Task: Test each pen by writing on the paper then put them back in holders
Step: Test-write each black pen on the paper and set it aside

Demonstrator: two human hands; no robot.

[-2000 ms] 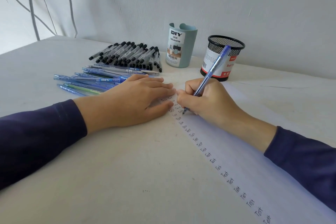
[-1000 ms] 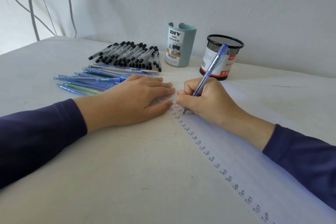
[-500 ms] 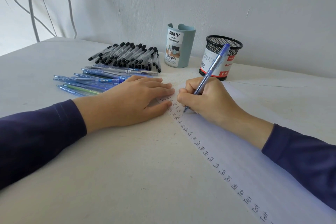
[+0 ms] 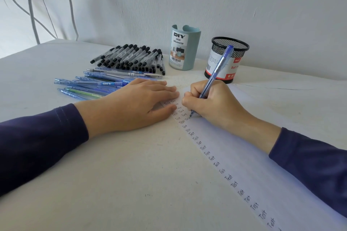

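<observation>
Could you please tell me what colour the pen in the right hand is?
Translucent blue pen, seen clearly in the head view.

teal holder (image 4: 185, 48) "DIY DESK ORGANIZER", paper (image 4: 262, 174) "Test"

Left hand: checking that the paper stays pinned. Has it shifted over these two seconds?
No. The left hand keeps its place against the blue pens and on the paper.

black wire-mesh holder (image 4: 230, 45), translucent plastic pen (image 4: 216, 70)
</observation>
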